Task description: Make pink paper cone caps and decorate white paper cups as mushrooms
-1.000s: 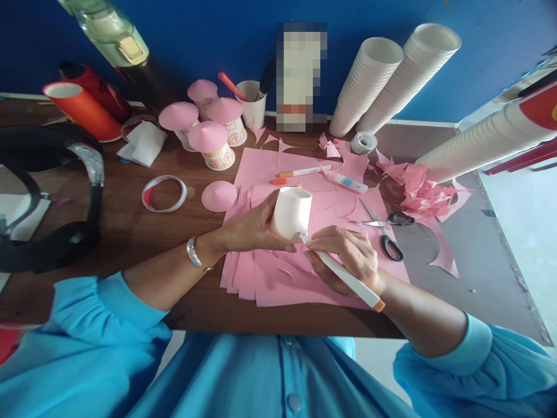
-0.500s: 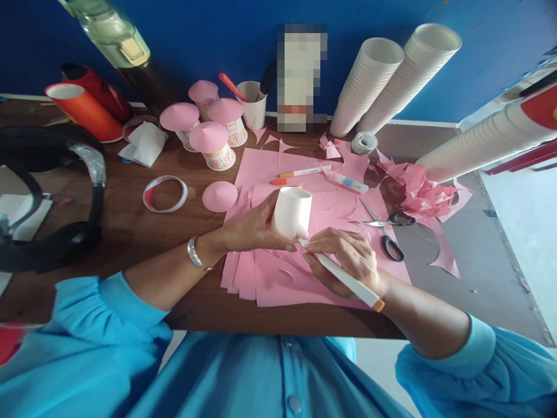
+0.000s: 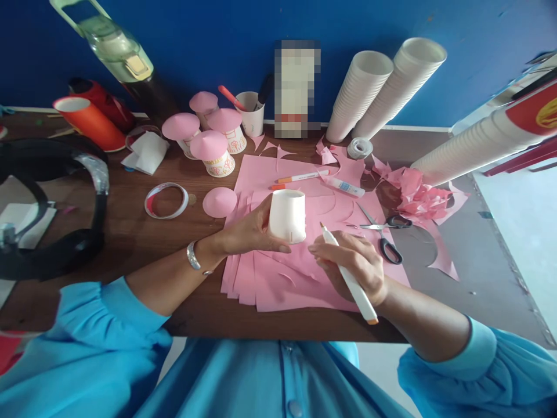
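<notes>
My left hand point(image 3: 252, 229) is closed around a white paper cup point(image 3: 288, 216), held over a spread of pink paper sheets point(image 3: 278, 290). A short line shows low on the cup's side. In my right hand point(image 3: 354, 261) is a white marker point(image 3: 355, 293) with an orange end, its tip up and a little apart from the cup. Several small cups with pink cone roofs point(image 3: 209, 145) and drawn flowers stand at the back left. A loose pink paper cone point(image 3: 220, 202) lies by my left hand.
Scissors point(image 3: 383, 232) lie right of my right hand, near crumpled pink scraps point(image 3: 420, 191). A glue bottle point(image 3: 344, 186) and an orange marker point(image 3: 302, 176) rest on the paper. Stacked paper cups point(image 3: 359, 96) line the wall. A tape roll point(image 3: 166, 201) and black headphones point(image 3: 98, 215) are left.
The marker tip has come off the cup, and my right hand has drawn back slightly to the right. A short line now shows on the cup, still in my left hand.
</notes>
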Tool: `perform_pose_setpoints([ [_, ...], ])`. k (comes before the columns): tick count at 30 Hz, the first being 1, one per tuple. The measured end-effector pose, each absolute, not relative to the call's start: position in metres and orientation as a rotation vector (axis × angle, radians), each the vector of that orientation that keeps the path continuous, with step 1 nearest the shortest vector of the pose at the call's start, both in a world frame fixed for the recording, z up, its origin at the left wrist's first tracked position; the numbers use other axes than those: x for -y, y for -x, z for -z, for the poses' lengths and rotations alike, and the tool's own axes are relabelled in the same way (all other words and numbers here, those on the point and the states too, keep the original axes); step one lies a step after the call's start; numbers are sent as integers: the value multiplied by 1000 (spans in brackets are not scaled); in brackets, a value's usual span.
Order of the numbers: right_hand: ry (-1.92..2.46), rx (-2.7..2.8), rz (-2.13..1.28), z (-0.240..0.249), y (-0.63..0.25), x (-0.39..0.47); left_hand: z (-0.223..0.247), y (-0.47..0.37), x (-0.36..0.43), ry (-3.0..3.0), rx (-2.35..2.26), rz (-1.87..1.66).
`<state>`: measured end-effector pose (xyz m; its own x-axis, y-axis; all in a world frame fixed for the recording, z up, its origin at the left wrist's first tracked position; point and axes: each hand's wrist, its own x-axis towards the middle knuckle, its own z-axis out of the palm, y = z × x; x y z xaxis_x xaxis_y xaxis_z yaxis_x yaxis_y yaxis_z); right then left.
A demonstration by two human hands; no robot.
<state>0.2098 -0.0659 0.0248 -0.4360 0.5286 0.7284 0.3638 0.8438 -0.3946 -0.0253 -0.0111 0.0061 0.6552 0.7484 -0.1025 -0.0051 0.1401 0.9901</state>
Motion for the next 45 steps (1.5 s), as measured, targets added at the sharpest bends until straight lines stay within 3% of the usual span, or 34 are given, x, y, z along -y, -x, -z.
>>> perform_pose_setpoints([
  [5, 853, 1999, -162, -16, -210, 62, -5, 28, 13, -1223, -687, -655],
  [26, 708, 2073, -182, -12, -206, 62, -11, 24, 19, -1232, -556, -542],
  [45, 746, 2197, 289, -23, -211, 60, -19, 12, 26, -1262, -628, -624],
])
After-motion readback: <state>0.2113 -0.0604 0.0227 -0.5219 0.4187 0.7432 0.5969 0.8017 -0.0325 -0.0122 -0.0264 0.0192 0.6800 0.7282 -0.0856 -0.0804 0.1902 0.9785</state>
